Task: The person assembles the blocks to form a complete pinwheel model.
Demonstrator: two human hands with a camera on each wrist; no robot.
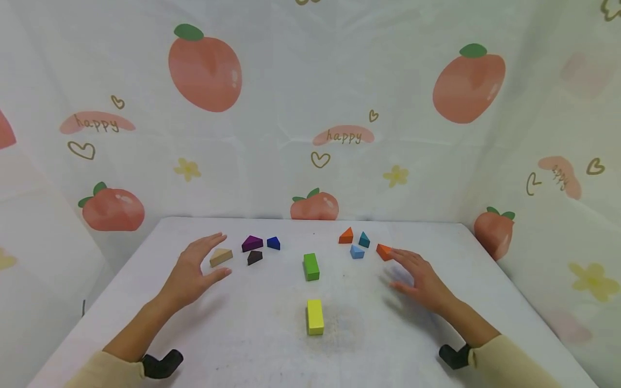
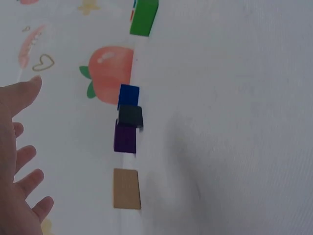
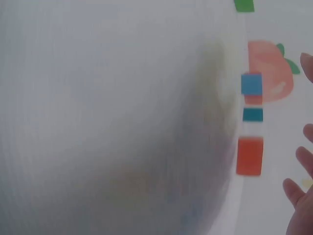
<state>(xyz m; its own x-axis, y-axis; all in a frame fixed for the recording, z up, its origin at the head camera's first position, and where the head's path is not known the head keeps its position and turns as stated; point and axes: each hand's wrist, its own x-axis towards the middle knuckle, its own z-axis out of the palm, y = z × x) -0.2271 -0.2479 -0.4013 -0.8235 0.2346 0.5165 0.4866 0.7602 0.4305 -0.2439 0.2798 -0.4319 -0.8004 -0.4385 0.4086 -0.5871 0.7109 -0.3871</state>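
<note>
My left hand (image 1: 191,271) hovers above the table at the left, fingers spread and holding nothing. Nearest to it is a tan wooden block (image 1: 221,257), with a purple block (image 1: 252,243), a black block (image 1: 254,257) and a blue block (image 1: 274,243) just beyond. On the other side my right hand (image 1: 421,280) is held over the table, empty, fingers extended. Its fingertips overlap an orange block (image 1: 384,251) in the head view. Close by are a teal block (image 1: 364,240), a light blue block (image 1: 357,251) and another orange block (image 1: 345,236).
A green rectangular block (image 1: 311,267) stands mid-table between the hands, and a yellow one (image 1: 315,317) lies nearer the front. Behind the white table (image 1: 262,345) hangs a fruit-printed cloth (image 1: 271,97), which also runs along the sides.
</note>
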